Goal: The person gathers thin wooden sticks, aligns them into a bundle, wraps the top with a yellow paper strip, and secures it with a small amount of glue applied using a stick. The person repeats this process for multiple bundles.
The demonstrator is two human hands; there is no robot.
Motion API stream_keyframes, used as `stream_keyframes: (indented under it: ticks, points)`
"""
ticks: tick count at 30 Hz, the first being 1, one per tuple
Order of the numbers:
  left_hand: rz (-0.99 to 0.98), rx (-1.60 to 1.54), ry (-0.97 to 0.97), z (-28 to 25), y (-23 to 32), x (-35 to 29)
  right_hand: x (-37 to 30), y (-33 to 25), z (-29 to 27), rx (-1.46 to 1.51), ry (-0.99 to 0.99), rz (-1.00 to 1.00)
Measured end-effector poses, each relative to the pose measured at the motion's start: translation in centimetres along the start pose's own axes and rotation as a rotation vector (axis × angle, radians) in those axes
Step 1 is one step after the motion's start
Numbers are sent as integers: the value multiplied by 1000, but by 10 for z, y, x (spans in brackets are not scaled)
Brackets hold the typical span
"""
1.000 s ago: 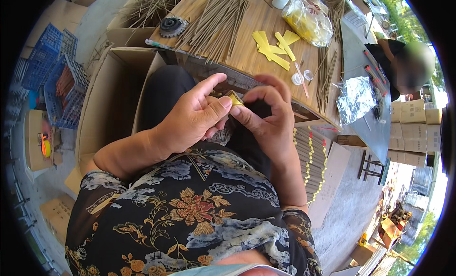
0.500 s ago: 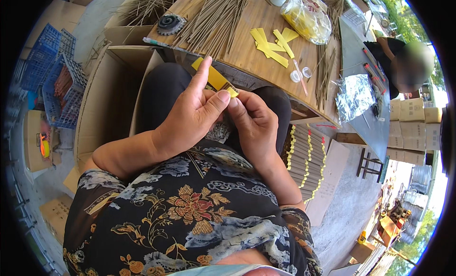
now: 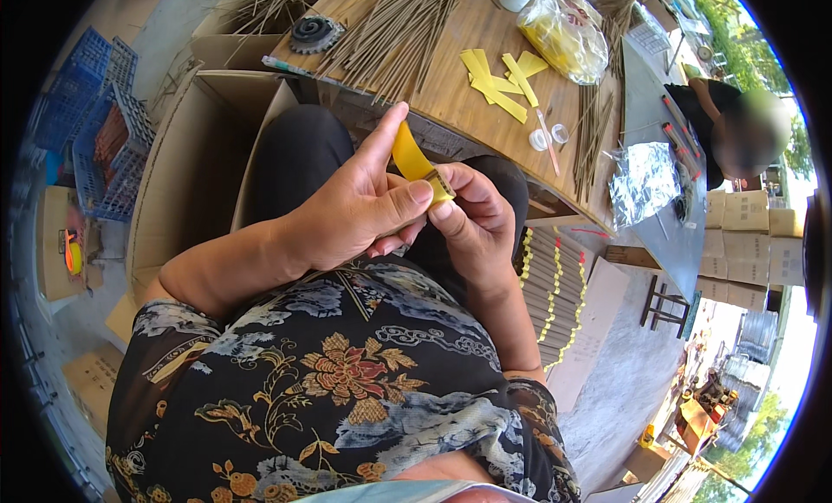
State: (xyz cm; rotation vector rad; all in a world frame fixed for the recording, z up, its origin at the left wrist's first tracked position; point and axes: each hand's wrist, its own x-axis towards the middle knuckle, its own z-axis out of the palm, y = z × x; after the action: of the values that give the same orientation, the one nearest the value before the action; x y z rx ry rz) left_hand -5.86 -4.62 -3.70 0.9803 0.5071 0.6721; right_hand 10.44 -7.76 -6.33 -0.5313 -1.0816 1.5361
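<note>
Head view, hands (image 3: 351, 200) pinching curled yellow strip (image 3: 409, 156), apparently around sticks (image 3: 442, 185)

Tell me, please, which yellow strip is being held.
The curved yellow strip, held by the left hand and right hand; the loose strips lie overlapping on the wooden table.

Bright daylight, pretty even over the wood tabletop (image 3: 485, 25), strongest from the R, where bkgd nr the foliage (image 3: 732, 57) is blown out to white w/ a bluish fringe along the rim. Silver foil (image 3: 641, 187) & clear plastic bag (image 3: 568, 39) give sharp glare, while the cardboard box (image 3: 199, 148) interior & dark trousers (image 3: 299, 156) sit in shadow w/ little detail. Fisheye bends straight edges toward the rim & corners go black; L hand (image 3: 351, 204), R hand (image 3: 477, 221) & yellow strip (image 3: 409, 155) look fairly sharp mid-pic, but co-worker's head (image 3: 750, 135) is a soft blur.
</note>
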Motion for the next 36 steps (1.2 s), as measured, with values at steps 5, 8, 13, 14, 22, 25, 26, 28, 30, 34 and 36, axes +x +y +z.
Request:
stream_keyframes:
  ticks: [5,8,13,14,22,25,26,28,30,34,36]
  points:
    - [-47,0,-42,-1,1,-3,2,-9,-4,-124,-47,-47]
    - [-78,-3,-64,-3,-3,-4,4,-18,-7,-322,-80,-80]
    - [-184,7,-91,1,4,-3,7,-33,-13,-451,-122,23]
    - [-218,-4,-106,3,6,-3,9,-36,-15,-506,-153,8]
    - [-198,-88,-209,0,-3,-3,18,-43,-16,-695,-303,-212]
    - [-191,-112,-228,0,-1,-3,20,-41,-19,-705,-318,-230]
    - [-186,-118,-229,1,-1,-2,20,-41,-19,-709,-327,-235]
    - [-184,-117,-241,0,-2,-2,21,-42,-20,-717,-345,-245]
    - [-190,-105,-262,-2,-4,-1,22,-44,-21,-732,-367,-239]
    - [-206,-78,-270,-4,-4,-1,21,-42,-20,-748,-369,-281]
    - [-216,-118,-289,-4,-4,0,21,-43,-21,-762,-378,-294]
